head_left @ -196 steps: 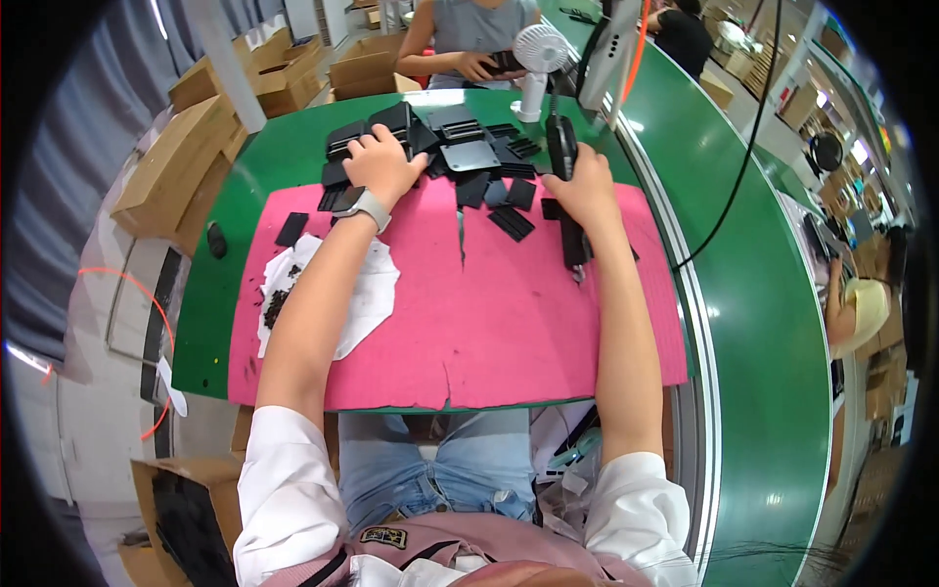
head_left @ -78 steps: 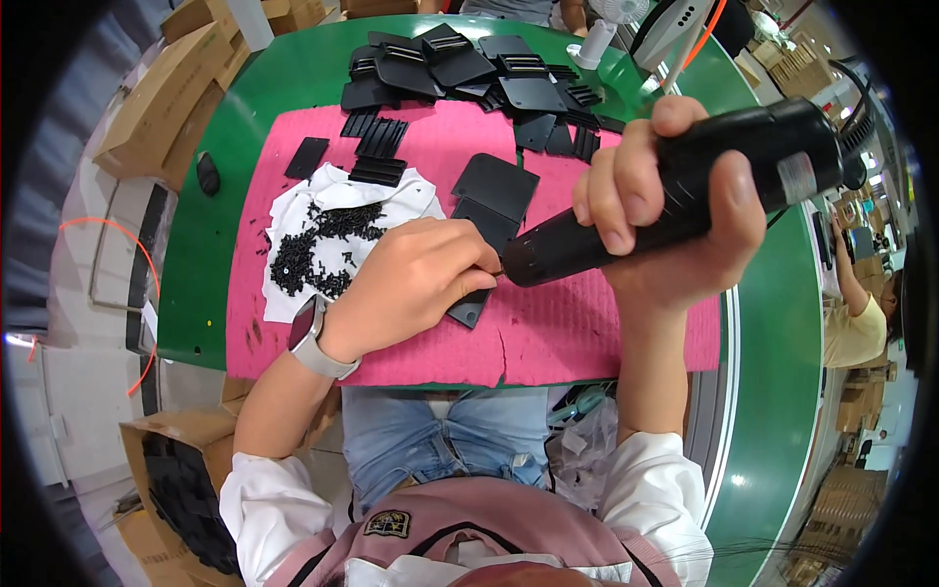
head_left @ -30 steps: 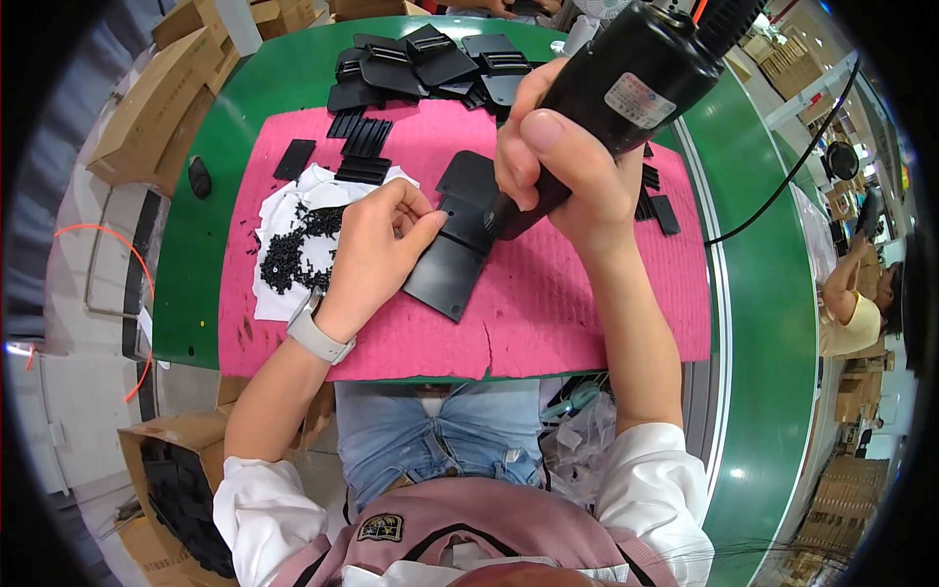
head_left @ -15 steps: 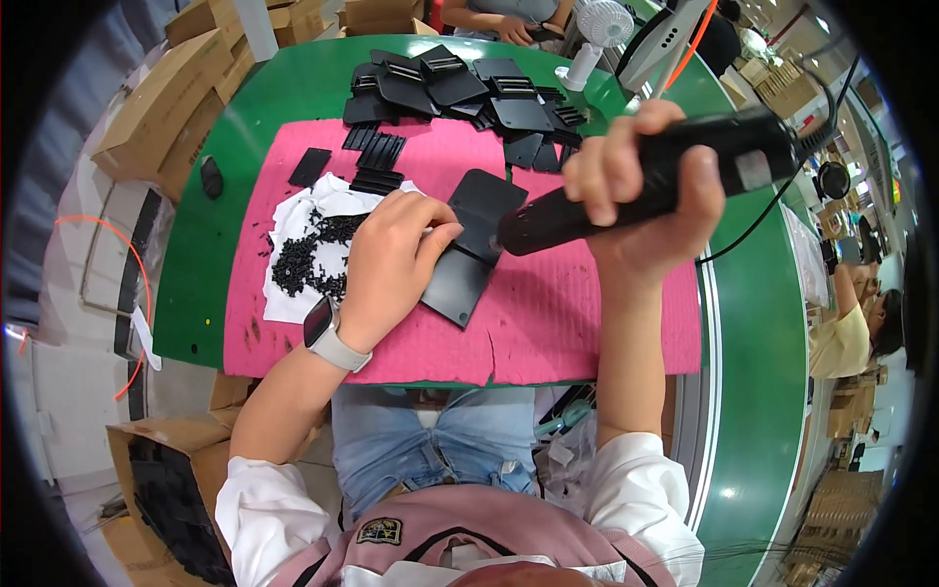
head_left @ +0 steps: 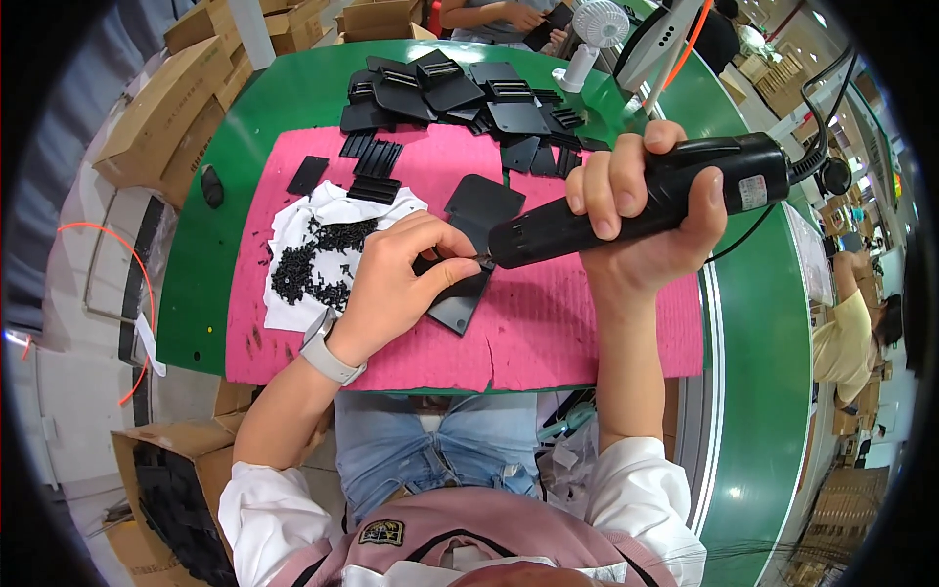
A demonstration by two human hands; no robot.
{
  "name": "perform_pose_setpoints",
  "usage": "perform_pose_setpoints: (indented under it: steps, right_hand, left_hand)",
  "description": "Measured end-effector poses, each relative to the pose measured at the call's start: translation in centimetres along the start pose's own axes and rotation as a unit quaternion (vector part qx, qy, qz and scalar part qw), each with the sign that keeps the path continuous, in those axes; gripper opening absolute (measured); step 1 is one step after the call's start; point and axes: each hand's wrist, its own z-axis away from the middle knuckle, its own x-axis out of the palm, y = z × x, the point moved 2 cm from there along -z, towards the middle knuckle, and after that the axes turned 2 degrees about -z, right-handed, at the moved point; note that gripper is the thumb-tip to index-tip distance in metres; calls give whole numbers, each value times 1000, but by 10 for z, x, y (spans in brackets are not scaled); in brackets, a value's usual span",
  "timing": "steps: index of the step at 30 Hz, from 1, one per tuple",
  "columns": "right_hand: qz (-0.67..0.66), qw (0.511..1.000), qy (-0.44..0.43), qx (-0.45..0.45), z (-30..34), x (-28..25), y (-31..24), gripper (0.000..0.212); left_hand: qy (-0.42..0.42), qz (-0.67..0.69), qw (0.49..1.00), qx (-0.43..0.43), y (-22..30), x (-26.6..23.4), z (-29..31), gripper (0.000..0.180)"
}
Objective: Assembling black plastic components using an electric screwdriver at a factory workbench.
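Note:
My right hand (head_left: 650,210) is wrapped round a black corded electric screwdriver (head_left: 587,220), which points left over the pink mat. At its tip, the thumb and fingers of my left hand (head_left: 406,269) are pinched together; what they hold is too small to make out. Under the tip lies a hinged-looking black plastic piece with two flat panels, the far panel (head_left: 484,201) in plain sight and the near panel (head_left: 458,308) partly covered by my left hand. Small black screws (head_left: 308,264) are heaped on a white cloth (head_left: 286,311) beside my left wrist.
The pink mat (head_left: 548,342) lies on a green table (head_left: 753,391). Black panels (head_left: 445,88) are piled at the far side, with thin ribbed black strips (head_left: 377,161) nearer. A white fan (head_left: 599,29) stands far right. Cardboard boxes (head_left: 161,117) are at left; another person (head_left: 504,15) sits opposite.
My left hand has moved right, and its pinched fingers now meet the screwdriver's tip. The screwdriver has shifted slightly left and down. The person opposite now lifts a dark piece.

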Motion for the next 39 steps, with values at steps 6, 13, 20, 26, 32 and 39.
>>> perform_pose_setpoints:
  steps: [6, 13, 20, 26, 32, 39]
  right_hand:
    - [7, 999, 38, 12, 0, 7, 10, 34]
    - [-51, 988, 140, 45, -20, 5, 15, 32]
    - [170, 982, 5, 82, -31, 14, 36, 28]
    - [228, 970, -43, 76, -32, 21, 43, 24]
    - [220, 971, -37, 89, -32, 22, 46, 22]
    - [285, 949, -85, 107, -35, 31, 56, 17]
  left_hand:
    - [14, -56, 998, 23, -1, -4, 3, 13]
    - [12, 183, 980, -76, -9, -12, 4, 22]
    - [59, -71, 992, -85, -15, -14, 3, 38]
    - [31, -160, 982, -94, -20, -5, 6, 23]
    - [17, -155, 976, -150, -23, -4, 3, 22]
    - [28, -32, 982, -182, -29, -6, -2, 20]
